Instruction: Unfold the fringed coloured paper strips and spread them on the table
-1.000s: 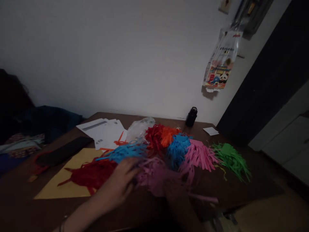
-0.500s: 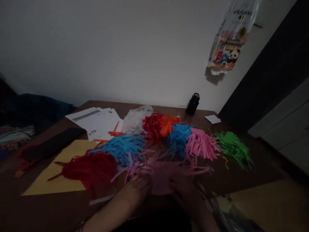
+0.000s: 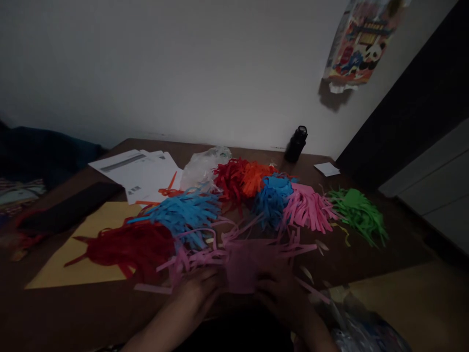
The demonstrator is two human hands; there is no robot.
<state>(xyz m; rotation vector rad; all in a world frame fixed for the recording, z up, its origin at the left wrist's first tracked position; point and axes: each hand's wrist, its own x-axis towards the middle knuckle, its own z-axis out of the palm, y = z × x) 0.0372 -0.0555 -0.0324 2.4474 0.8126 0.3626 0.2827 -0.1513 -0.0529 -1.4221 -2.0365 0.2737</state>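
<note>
A purple-pink sheet of paper cut into fringe strips [image 3: 244,256] lies near the table's front edge. My left hand [image 3: 196,291] grips its left side and my right hand [image 3: 280,293] grips its right side, fingers curled onto the paper. Behind it lie more fringed paper bundles: dark red [image 3: 126,247], blue [image 3: 186,212], red [image 3: 229,176], orange [image 3: 256,177], a second blue [image 3: 273,200], pink [image 3: 308,210] and green [image 3: 357,210]. The scene is dim and the fingertips are hard to make out.
On the brown table [image 3: 54,313] lie a yellow sheet [image 3: 73,264], white printed papers [image 3: 142,171], a long black object [image 3: 69,208], a clear plastic bag [image 3: 203,168], a black bottle [image 3: 296,144] and a small white note [image 3: 327,169]. A printed bag [image 3: 361,41] hangs on the wall.
My left hand drew back from the dark red and blue bundles to the purple-pink fringe. Both hands now hold it near the front edge, and its strips have spread out.
</note>
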